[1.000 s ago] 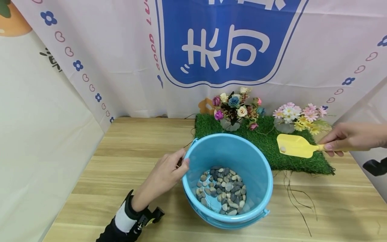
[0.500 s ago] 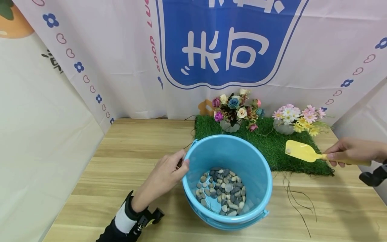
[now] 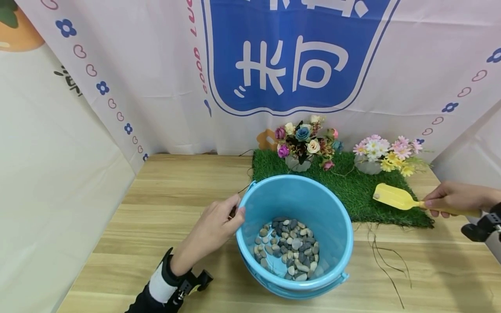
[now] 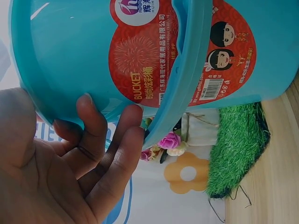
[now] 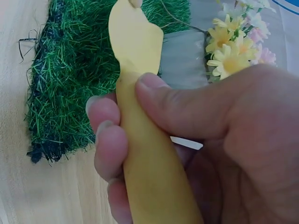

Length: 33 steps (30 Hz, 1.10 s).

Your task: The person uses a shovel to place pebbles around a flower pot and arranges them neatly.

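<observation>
A blue plastic bucket [image 3: 334, 213] stands on the table, with several grey and tan pebbles [image 3: 293, 248] on its floor. My left hand [image 3: 215, 224] grips its left rim, thumb at the edge and fingers curled outside. In the left wrist view the fingertips meet the bucket wall [image 4: 70, 51], which carries a red label [image 4: 140, 60]. On the right, my right hand [image 3: 458, 200] holds a yellow toy shovel [image 3: 395, 197] by its handle, fingers wrapped beneath and thumb on top. One small pebble [image 3: 376, 195] lies near the tip of its blade, over the grass mat.
A green artificial grass mat [image 3: 365, 204] lies behind and right of the bucket. On it stand two pots of artificial flowers, one with roses [image 3: 307, 139] and one with daisies [image 3: 385, 152]. Thin brown strands [image 3: 385, 256] trail over the wooden table [image 3: 172, 187]. A printed curtain [image 3: 164, 87] hangs behind.
My right hand has moved the shovel right and nearer to me, its pebble still on the blade. The left hand and the bucket have stayed in place.
</observation>
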### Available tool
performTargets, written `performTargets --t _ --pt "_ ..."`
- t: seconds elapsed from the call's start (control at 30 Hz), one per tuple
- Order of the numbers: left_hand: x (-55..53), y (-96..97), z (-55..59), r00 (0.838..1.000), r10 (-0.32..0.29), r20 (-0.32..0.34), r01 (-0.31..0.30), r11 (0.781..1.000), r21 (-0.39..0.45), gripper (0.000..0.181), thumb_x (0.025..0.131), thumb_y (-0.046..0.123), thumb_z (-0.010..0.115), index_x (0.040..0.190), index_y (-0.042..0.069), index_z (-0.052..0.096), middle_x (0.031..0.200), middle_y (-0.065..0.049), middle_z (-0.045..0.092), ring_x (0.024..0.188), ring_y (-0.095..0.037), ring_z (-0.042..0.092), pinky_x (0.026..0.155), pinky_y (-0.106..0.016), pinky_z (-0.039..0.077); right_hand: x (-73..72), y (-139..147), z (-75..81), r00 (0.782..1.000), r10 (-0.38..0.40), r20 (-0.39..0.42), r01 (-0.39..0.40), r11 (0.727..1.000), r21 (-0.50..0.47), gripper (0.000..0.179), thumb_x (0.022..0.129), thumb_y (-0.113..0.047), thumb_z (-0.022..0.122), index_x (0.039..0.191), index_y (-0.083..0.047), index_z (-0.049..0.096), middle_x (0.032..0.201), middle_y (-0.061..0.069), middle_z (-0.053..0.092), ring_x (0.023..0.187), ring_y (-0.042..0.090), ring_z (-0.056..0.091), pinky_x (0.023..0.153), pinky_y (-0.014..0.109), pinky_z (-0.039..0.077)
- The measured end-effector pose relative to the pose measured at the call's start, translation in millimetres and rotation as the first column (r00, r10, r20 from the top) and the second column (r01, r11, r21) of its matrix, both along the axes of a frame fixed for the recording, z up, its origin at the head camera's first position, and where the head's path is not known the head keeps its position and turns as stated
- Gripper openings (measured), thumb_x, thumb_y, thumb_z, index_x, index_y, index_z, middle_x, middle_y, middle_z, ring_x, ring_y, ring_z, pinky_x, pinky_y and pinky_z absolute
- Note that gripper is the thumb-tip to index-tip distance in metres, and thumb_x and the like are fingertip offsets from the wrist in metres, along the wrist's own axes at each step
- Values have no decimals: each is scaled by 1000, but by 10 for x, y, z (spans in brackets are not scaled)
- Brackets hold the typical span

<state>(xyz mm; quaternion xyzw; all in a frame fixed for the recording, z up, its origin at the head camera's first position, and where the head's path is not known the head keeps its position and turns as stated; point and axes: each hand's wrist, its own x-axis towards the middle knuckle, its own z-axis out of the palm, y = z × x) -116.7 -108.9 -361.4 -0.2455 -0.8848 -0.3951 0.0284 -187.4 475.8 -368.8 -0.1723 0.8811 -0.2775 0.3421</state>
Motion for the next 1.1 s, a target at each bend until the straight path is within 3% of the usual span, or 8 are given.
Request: performTargets --t 0.23,0.47,0.7,1.1 --pt "-3 0 -9 1000 -5 2 5 1000 3 10 91 20 46 81 21 48 62 9 49 51 -4 49 41 -26 41 0 -83 7 994 -95 58 95 995 15 27 97 -16 44 88 0 64 70 7 53 48 7 30 47 24 31" --pt "-8 -4 -24 1000 -8 -2 8 1000 6 10 91 20 46 81 20 48 62 9 49 51 -4 49 41 -26 41 -30 -188 87 998 -46 -38 50 993 110 24 95 -18 47 86 -7 66 68 4 54 49 7 39 47 23 36" --pt "-14 -1 -22 1000 -8 -10 8 1000 1 11 91 20 46 81 20 48 62 9 49 52 -4 49 41 -26 41 -47 -279 209 995 -24 -102 43 981 191 31 94 -23 50 69 -12 64 61 1 53 44 6 37 46 25 38" --pt "-9 -2 -17 1000 -6 -1 6 1000 3 10 91 20 46 82 20 48 62 9 49 50 -5 48 41 -26 40 -13 -352 444 994 -57 -91 82 949 305 30 94 -18 48 68 -12 60 57 -1 48 43 8 31 42 23 32"
